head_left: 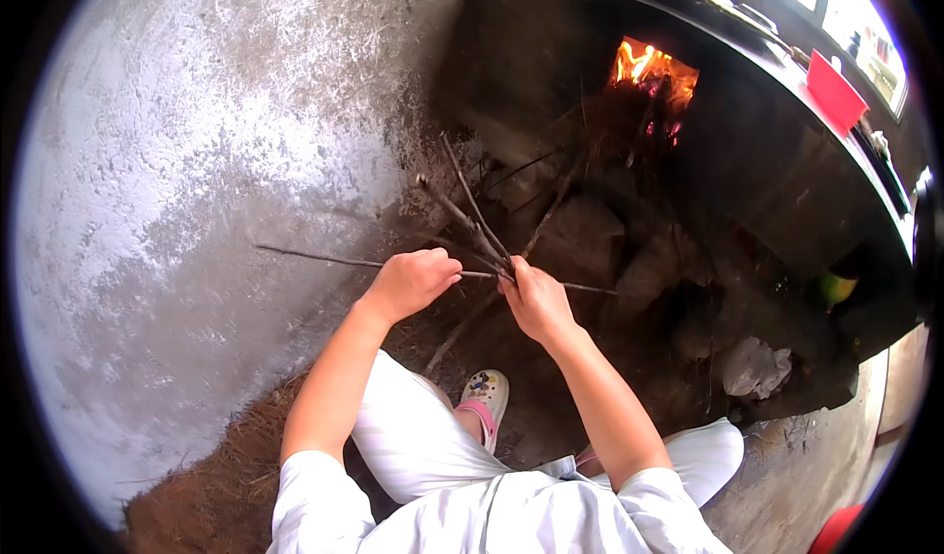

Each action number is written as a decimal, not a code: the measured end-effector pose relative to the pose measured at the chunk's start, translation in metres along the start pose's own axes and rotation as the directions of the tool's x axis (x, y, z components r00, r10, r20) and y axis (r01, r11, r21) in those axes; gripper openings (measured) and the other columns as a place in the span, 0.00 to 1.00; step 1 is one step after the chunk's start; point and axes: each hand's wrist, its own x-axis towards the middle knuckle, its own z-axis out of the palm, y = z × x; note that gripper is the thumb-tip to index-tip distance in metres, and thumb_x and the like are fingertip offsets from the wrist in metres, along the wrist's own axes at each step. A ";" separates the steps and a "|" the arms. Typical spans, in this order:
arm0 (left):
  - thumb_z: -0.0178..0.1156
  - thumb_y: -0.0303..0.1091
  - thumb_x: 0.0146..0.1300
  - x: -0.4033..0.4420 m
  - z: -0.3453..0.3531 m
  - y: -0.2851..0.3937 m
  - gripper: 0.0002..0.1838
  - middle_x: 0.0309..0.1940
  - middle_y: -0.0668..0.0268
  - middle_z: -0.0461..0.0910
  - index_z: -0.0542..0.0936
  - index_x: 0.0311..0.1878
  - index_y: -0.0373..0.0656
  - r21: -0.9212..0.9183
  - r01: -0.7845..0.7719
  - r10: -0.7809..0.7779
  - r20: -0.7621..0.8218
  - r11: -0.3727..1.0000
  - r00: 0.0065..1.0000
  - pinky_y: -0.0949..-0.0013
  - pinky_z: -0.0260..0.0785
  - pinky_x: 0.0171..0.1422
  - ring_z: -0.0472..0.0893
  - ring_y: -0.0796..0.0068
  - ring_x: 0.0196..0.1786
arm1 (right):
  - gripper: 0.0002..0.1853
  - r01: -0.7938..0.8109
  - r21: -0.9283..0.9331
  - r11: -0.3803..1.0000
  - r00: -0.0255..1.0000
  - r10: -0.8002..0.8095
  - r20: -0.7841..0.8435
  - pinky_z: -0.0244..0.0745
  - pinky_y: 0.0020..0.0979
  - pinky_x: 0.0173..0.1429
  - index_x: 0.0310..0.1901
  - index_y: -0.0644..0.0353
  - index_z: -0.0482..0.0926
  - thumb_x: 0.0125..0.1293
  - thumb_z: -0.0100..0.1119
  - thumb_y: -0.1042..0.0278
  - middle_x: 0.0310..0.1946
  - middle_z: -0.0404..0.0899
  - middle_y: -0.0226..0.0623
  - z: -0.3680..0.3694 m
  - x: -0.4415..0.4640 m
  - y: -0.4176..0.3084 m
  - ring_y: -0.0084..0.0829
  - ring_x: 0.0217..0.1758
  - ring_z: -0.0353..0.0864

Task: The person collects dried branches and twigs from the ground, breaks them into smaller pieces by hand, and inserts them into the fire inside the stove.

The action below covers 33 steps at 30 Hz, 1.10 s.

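My left hand (417,281) is closed around a long thin stick (320,256), which runs sideways from near the wall across to my other hand. Several dry sticks are gathered in my right hand (537,300), its fingers wrapped round them. A thicker stick (447,201) and a thinner one fan out up and to the left from that grip. Both hands are close together above my knees, in front of the dark stove. The far end of the thin stick shows to the right of my right hand.
Flames burn in the square opening of the stove (654,77). A rough plastered wall (197,161) stands at left. Branches and blocks lie in shadow under the stove, with a crumpled plastic bag (755,368) to the right. A red object (836,94) sits on the stove's edge.
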 end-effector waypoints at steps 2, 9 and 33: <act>0.62 0.32 0.52 0.001 0.000 0.005 0.05 0.27 0.63 0.78 0.80 0.31 0.43 -0.040 0.014 -0.015 -0.024 0.999 1.000 0.65 0.72 0.35 0.79 0.62 0.31 | 0.10 -0.262 -0.037 0.964 0.927 0.262 0.269 0.73 0.44 0.42 0.41 0.59 0.71 0.60 0.54 0.64 0.34 0.78 0.43 -0.009 0.005 -0.012 0.46 0.39 0.78; 0.62 0.34 0.52 0.001 0.010 0.007 0.07 0.22 0.60 0.78 0.79 0.26 0.41 -0.076 0.133 -0.137 -0.047 0.988 0.989 0.61 0.72 0.34 0.79 0.59 0.28 | 0.08 -0.144 -0.076 0.987 0.956 0.158 0.249 0.73 0.44 0.36 0.33 0.59 0.71 0.59 0.55 0.64 0.30 0.78 0.40 0.005 -0.002 -0.004 0.46 0.35 0.78; 0.63 0.32 0.52 0.040 0.036 0.019 0.06 0.25 0.61 0.79 0.82 0.30 0.40 -0.032 0.269 -0.269 -0.240 0.963 0.933 0.64 0.71 0.33 0.79 0.59 0.30 | 0.08 -0.345 -0.121 0.931 0.932 0.324 -0.161 0.74 0.43 0.28 0.32 0.60 0.68 0.60 0.55 0.65 0.24 0.76 0.45 0.018 0.005 -0.001 0.47 0.26 0.79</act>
